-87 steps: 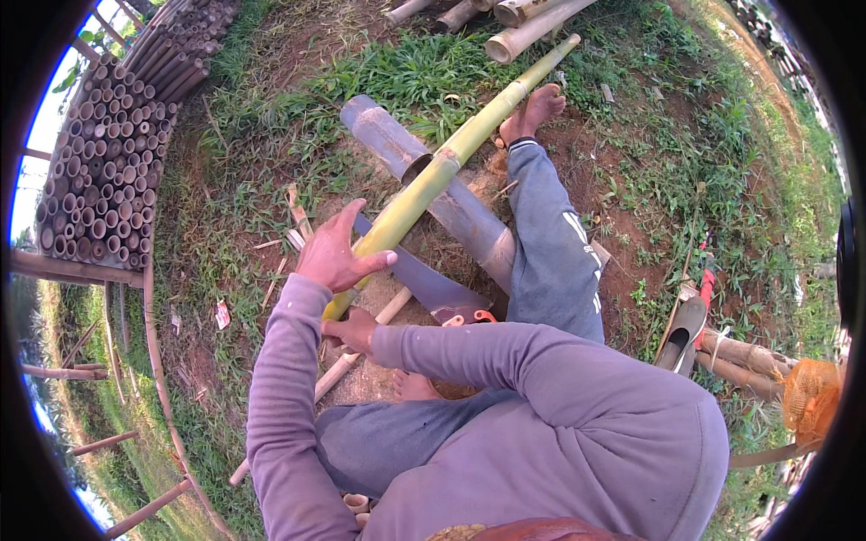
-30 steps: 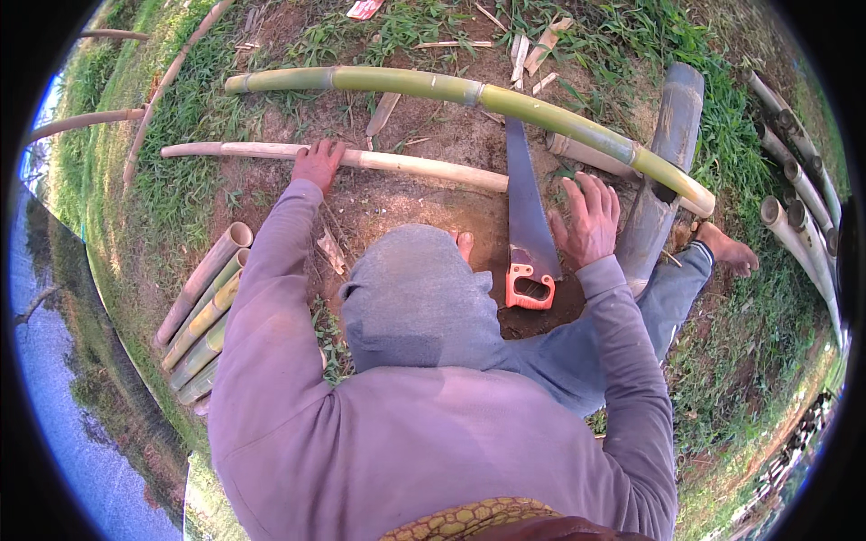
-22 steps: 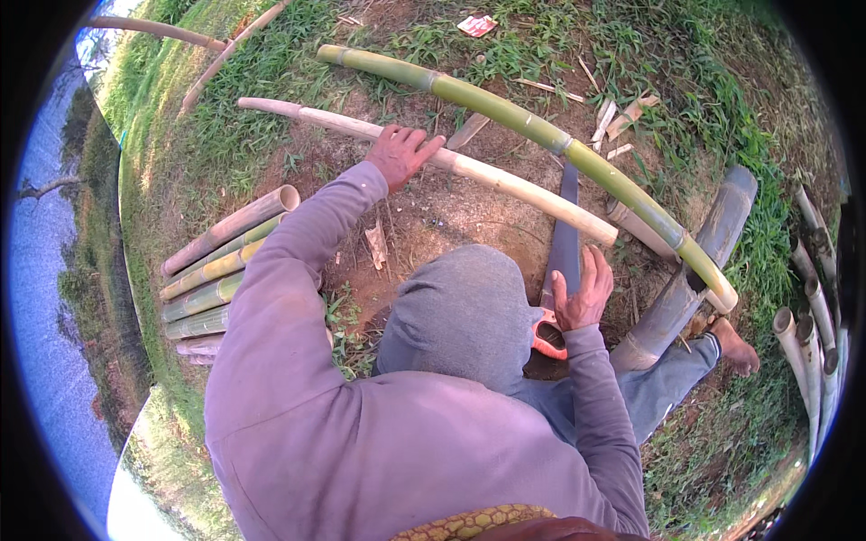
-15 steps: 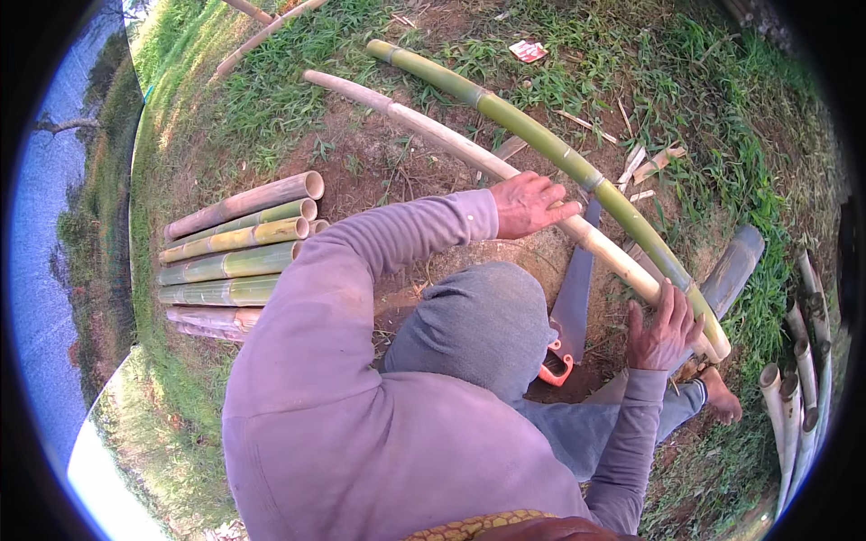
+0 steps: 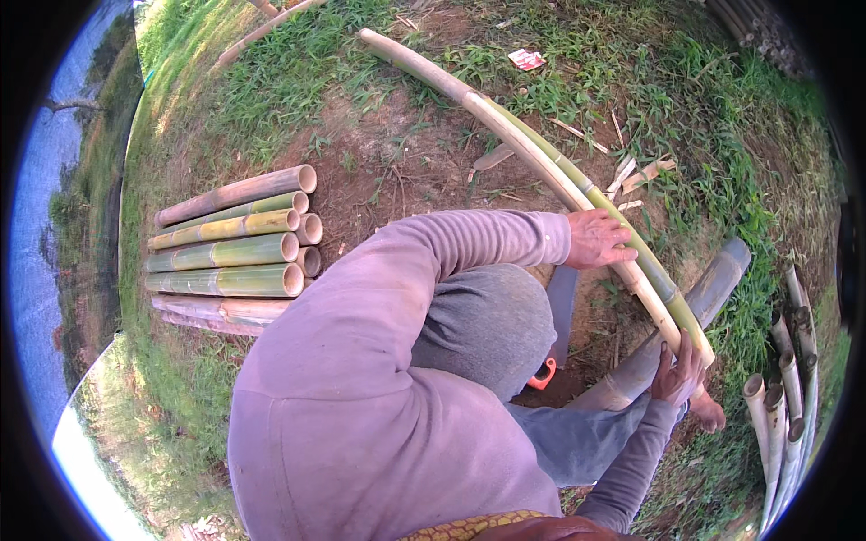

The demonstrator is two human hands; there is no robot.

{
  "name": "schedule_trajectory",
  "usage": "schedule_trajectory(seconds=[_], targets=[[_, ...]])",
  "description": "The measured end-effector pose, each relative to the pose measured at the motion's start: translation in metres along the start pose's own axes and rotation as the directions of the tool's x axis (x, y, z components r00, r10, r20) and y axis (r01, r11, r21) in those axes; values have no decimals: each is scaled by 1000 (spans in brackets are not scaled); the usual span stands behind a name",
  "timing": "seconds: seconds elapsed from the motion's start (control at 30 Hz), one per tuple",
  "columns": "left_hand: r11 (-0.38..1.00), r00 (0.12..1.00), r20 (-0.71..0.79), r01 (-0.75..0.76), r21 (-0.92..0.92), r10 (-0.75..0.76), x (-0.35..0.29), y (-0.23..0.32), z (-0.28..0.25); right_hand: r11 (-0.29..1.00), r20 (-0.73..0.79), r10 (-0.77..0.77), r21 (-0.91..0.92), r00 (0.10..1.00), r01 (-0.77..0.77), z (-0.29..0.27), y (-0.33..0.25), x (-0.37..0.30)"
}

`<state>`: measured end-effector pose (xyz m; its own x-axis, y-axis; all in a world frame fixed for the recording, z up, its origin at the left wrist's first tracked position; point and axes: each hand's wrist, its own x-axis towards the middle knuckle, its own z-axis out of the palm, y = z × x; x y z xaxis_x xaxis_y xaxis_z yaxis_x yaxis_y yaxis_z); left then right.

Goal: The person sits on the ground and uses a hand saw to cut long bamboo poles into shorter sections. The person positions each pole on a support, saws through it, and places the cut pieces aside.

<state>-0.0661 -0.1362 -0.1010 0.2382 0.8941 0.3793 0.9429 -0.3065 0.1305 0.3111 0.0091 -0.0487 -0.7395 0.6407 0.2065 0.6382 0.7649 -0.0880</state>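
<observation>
A long pale bamboo pole (image 5: 532, 162) lies along a green bamboo pole (image 5: 603, 200), the two touching over most of their length. My left hand (image 5: 600, 239) is closed over the pale pole, its fingers reaching towards the green one. At the near right end, my right hand (image 5: 678, 371) grips the pale pole's tip, right beside the green pole's end. Under these ends runs a thick grey bamboo log (image 5: 722, 275). A handsaw (image 5: 561, 311) with an orange handle rests on the soil by my bent knee, partly hidden.
Cut bamboo lengths (image 5: 225, 254) are stacked on the left, open ends towards me. More thin bamboo poles (image 5: 776, 424) stand at the right edge. Split bamboo scraps (image 5: 645, 173) and a red-and-white wrapper (image 5: 526, 59) lie on the grass beyond the poles.
The pale pole has shifted right against the green one, closing the gap between them. Both hands moved with it, rightwards and nearer. More of the grey log shows.
</observation>
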Motion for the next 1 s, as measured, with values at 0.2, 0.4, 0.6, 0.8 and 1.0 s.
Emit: schedule_trajectory(seconds=[0.2,0.4,0.6,0.8,1.0], targets=[[984,993,118,37,-176,-16,36,-2,20,996,45,53,68,998,-56,7,39,6],[968,960,145,248,-30,-241,35,-26,36,981,74,158,105,985,-165,20,61,66],[956,948,217,265,-126,-234,40,-37,61,946,156,266,148,951,-289,52,79,58],[924,950,210,281,-261,-230,43,-47,63,966,-121,256,52,959,-252,76,59,38],[961,960,195,232,-148,-201,45,-45,54,968,677,-28,203,735,-149,70,-126,-87]])
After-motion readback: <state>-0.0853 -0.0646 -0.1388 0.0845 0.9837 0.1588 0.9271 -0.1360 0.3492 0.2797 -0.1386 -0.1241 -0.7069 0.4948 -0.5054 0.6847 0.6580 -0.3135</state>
